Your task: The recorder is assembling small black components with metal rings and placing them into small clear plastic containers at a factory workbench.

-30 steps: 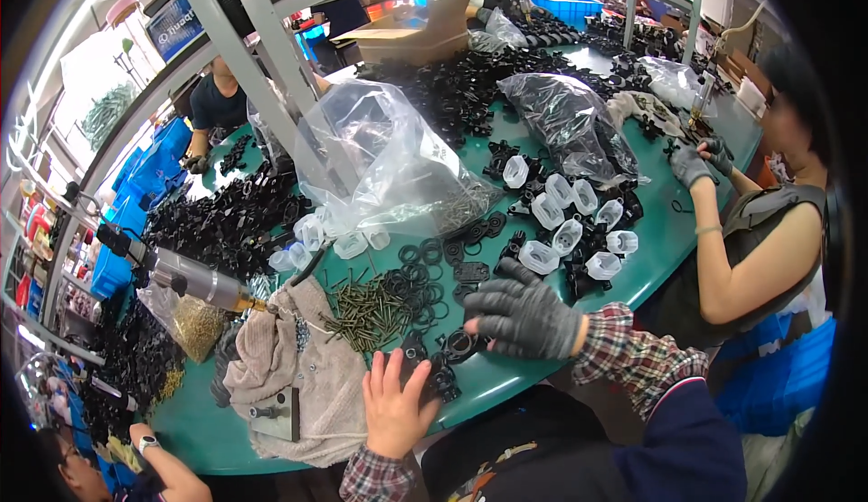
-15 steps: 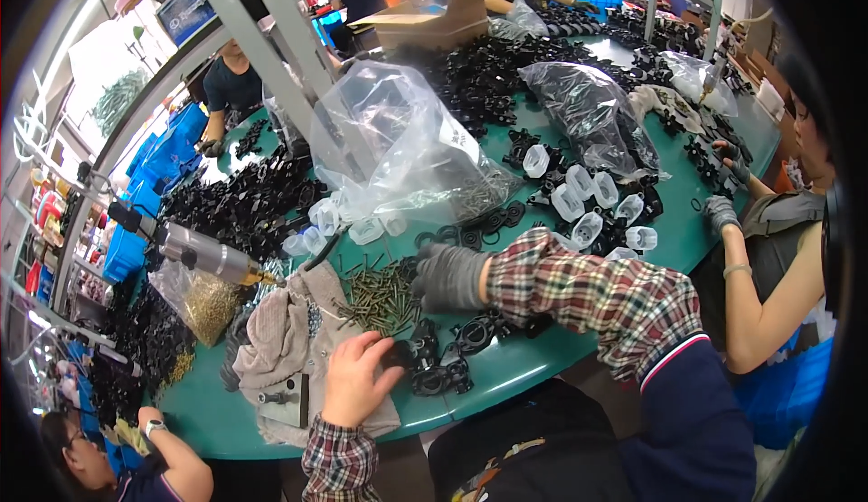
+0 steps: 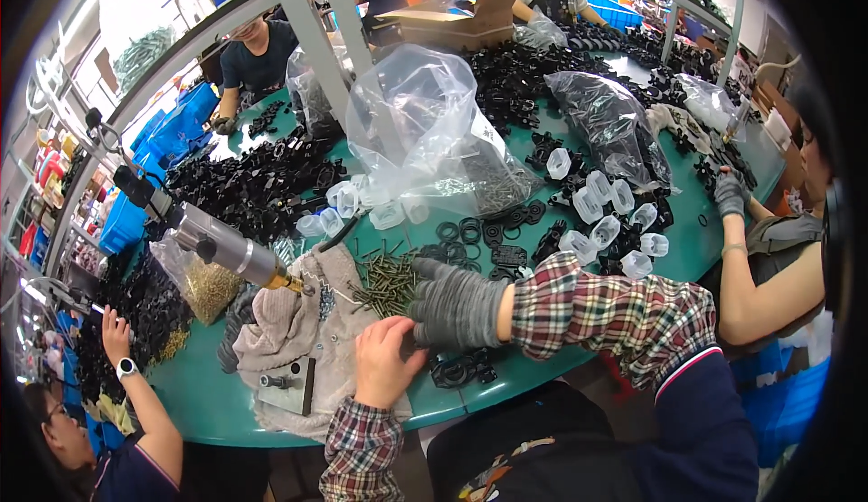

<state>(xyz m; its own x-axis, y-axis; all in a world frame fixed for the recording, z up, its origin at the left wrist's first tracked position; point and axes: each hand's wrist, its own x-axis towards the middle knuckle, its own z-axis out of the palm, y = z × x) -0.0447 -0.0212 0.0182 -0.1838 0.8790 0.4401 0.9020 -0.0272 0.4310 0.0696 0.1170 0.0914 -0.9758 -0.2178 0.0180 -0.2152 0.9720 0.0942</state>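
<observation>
Since a second ago, the gloved right hand [image 3: 457, 308] has swung left across the green surface [image 3: 696, 240] and now rests curled, its grip's contents hidden. Dark screws [image 3: 387, 281] lie heaped just beyond its fingertips, shafts pointing every way; the bare left hand [image 3: 387, 362] sits nearer the person, fingers loosely bent on grey cloth [image 3: 303, 330].

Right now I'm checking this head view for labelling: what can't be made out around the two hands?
- Left hand: the palm and anything under it are hidden by its own back.
- Right hand: the grey glove covers what the fingers press on, near the pile of screws.
- Black rings: partly hidden under the right wrist.
</observation>
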